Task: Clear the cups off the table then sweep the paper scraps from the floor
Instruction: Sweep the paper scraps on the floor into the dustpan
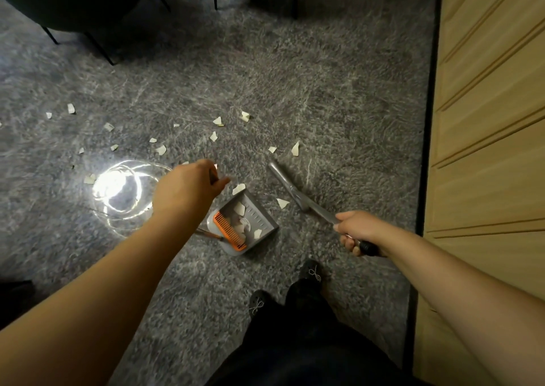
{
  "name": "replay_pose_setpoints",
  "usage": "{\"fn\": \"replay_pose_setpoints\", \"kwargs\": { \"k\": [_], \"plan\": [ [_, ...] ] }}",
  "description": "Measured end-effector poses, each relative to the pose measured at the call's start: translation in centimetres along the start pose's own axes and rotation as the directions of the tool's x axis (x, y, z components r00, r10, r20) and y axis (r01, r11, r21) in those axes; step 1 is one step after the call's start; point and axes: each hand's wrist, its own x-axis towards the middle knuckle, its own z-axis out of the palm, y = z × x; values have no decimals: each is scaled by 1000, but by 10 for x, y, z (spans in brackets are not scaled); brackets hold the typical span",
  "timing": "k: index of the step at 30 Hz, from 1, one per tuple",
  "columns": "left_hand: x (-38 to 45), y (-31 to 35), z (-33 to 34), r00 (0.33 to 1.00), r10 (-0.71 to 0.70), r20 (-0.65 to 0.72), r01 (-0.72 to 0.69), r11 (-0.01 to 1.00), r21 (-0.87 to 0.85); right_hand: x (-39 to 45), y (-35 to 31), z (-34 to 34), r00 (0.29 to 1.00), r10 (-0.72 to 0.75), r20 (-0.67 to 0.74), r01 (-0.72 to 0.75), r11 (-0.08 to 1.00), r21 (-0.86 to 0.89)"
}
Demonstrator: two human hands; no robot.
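Below, on the grey mottled floor (295,84), a grey plastic dustpan with an orange comb edge (246,223) sits between the two hands, nearer the left one and just under it. Left hand (188,188) is held over the pan's far-left corner, fingers curled round a thin dark handle (213,177); whether that handle joins the pan cannot be told. Right hand (358,232) grips the black end of a grey long-handled broom (298,192), whose shaft runs up and left from the fist to a blurred head lying to the right of the pan. Several white torn paper scraps (239,208) lie inside the pan. One scrap (282,202) rests between pan and broom; another sits at the pan's far lip, just beyond the left thumb. More scraps scatter well beyond both hands, mostly out past the left hand. A bright light glare (118,188) shines on the floor left of the left wrist. Black shoes (311,272) stand below the right hand.
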Motion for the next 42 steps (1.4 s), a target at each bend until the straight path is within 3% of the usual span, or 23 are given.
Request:
{"fn": "replay_pose_setpoints", "kwargs": {
  "k": [5, 10, 16, 21, 28, 42],
  "plan": [
    [5, -3, 2, 1000, -7, -18, 7, 1000, 25, 19, -9, 27, 998, -33, 62, 42, 988, -149],
    [7, 8, 2, 1000, -2, -2, 2, 999, 36, 13, -14, 48, 986, 10, 168, 16, 988, -154],
    [3, 7, -3, 1000, 17, -13, -17, 999, 34, -10, 3, 54, 980, 7, 201, 22, 990, -141],
    [-6, 0, -3, 999, 14, -31, -14, 1000, 8, -24, 0, 52, 988, -13, 153, 27, 996, -86],
    [-30, -48, -20, 991, -128, -48, 125, 989, -73, -26, -9, 42, 995, -33, 93, 31, 999, 24],
    [-97, -108, -46, 955, -294, -50, 295, 955, 16, 9, -31, 75, 995, -72, 65, 80, 988, -130]
  ]
}}
